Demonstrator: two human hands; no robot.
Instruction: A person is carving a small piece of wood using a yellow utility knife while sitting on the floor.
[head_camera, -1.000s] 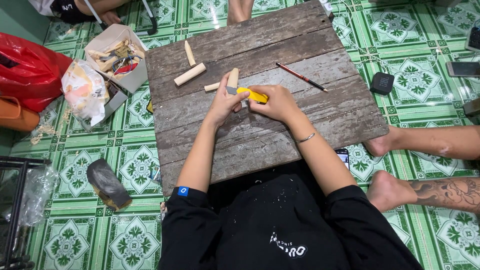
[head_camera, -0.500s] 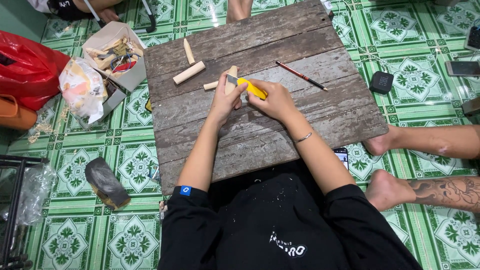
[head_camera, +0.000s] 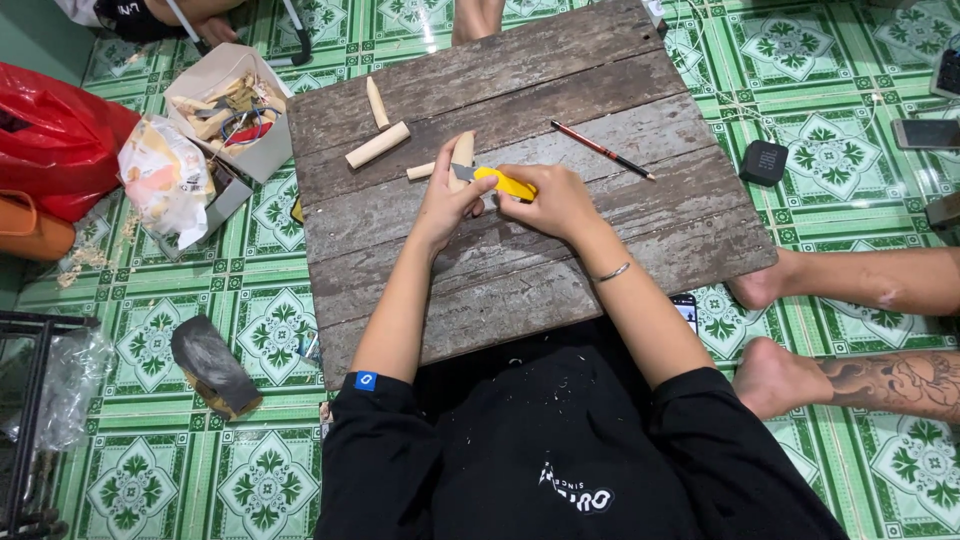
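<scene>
My left hand (head_camera: 447, 200) grips a pale wooden stick (head_camera: 462, 149) and holds it on the weathered wooden board (head_camera: 520, 260). My right hand (head_camera: 553, 201) is closed on a yellow utility knife (head_camera: 503, 183), whose blade rests against the side of the stick near my left thumb. Both hands are close together near the middle of the board. Two more pale wood pieces (head_camera: 377, 145) lie on the board farther out to the left, and a short one (head_camera: 420, 171) sits beside the held stick.
A red pencil (head_camera: 602, 151) lies on the board to the right. A cardboard box (head_camera: 225, 95) of scraps, a plastic bag (head_camera: 165, 180) and a red bag (head_camera: 55, 125) sit left. Another person's bare feet (head_camera: 775, 375) rest right, near a small black box (head_camera: 764, 162).
The two hands, knife and stick stay together in nearly the same place on the board; only small shifts of the knife against the stick show.
</scene>
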